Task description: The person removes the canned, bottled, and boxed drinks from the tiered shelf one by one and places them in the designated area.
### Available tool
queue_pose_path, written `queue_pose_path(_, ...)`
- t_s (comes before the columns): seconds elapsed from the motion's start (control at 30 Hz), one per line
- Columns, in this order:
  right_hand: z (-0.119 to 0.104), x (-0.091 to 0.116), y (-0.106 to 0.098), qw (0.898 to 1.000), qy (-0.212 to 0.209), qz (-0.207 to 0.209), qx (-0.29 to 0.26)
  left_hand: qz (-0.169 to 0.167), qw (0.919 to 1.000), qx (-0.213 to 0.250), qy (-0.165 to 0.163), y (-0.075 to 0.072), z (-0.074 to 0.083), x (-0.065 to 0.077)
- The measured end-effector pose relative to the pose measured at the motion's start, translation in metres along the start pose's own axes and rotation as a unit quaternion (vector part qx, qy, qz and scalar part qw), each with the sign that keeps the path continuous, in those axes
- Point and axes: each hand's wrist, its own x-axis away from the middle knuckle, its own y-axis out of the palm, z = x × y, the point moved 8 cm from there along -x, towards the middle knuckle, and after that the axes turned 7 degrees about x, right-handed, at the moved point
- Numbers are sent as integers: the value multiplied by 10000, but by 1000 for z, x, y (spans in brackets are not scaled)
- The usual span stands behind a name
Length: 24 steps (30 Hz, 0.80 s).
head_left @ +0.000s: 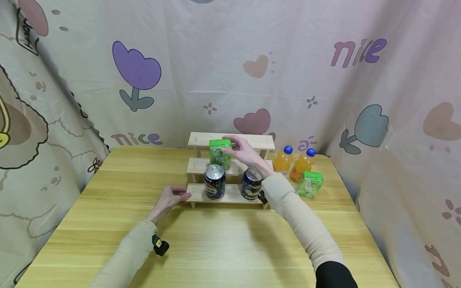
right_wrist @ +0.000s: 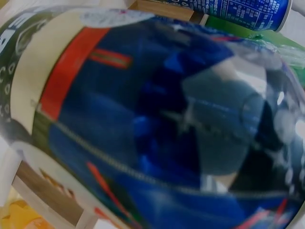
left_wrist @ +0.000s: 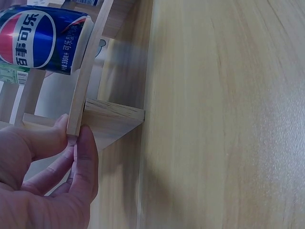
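Observation:
A small three-tier wooden shelf (head_left: 230,195) stands at the back of the table. My left hand (head_left: 170,202) pinches the left end of its lowest board between thumb and fingers, as the left wrist view shows (left_wrist: 71,167). On the middle tier, a green drink carton (head_left: 219,156) is held by my right hand (head_left: 246,153), thumb at its side and fingers over its top edge. Two dark blue cola cans stand on the lowest tier, a left can (head_left: 215,184) and a right can (head_left: 251,185) beside my right sleeve. One can (right_wrist: 143,109) fills the right wrist view, hiding that hand.
Right of the shelf stand two orange drink bottles with blue caps, one (head_left: 282,161) close to the shelf and one (head_left: 302,165) farther right. Another green carton (head_left: 310,184) sits in front of them. A printed curtain (head_left: 216,60) hangs behind the table (head_left: 223,248).

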Motion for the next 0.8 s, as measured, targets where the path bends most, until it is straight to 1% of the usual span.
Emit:
queue_pose_path(0.17,1,-1,0,9999,1,142,-52,25,10000,-22,-43,0,-1,-1)
queue_pose_path(0.57,-7,4,-2,9976,-203,470,462,8,10000,-30,15,0,-1,-1)
queue_pose_path(0.8,-13,13,-8,9953,-311,726,558,62,10000,-17,9,-1,0,-2)
